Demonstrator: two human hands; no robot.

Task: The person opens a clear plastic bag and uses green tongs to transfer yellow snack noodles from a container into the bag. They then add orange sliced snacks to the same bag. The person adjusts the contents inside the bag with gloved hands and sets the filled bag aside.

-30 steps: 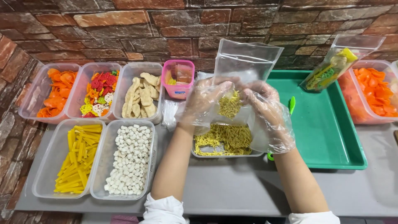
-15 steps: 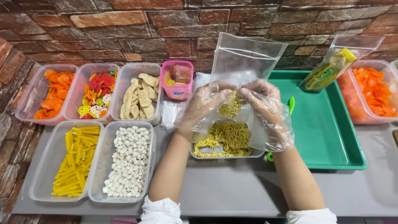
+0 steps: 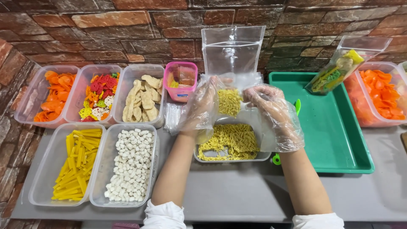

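At the centre of a grey desk (image 3: 237, 191) set against a brick wall, two hands in loose clear plastic gloves meet over a clear tub of yellow noodle-shaped crisps (image 3: 231, 142). The left hand (image 3: 202, 106) and the right hand (image 3: 271, 112) together hold a clump of yellow noodle crisps (image 3: 229, 101) just above that tub, fingers curled around the clump from either side. Directly behind the hands, at twelve o'clock, a clear plastic bag (image 3: 232, 51) stands upright with its mouth open; its lower part is hidden by the hands, so it is unclear which fingers grip it. At nine o'clock lie two clear tubs, one of yellow stick crisps (image 3: 76, 163) and one of small white pellets (image 3: 129, 167). At ten o'clock, along the wall, sit three more tubs: orange round crisps (image 3: 53, 95), mixed red and yellow lattice crisps (image 3: 98, 97), and pale beige pieces (image 3: 142, 101). A small pink container (image 3: 181, 80) stands just left of the bag. At three o'clock a green tray (image 3: 339, 135) rests on the desk, and at two o'clock a filled clear bag (image 3: 339, 63) leans across its far corner against a tub of orange crisps (image 3: 379, 97).
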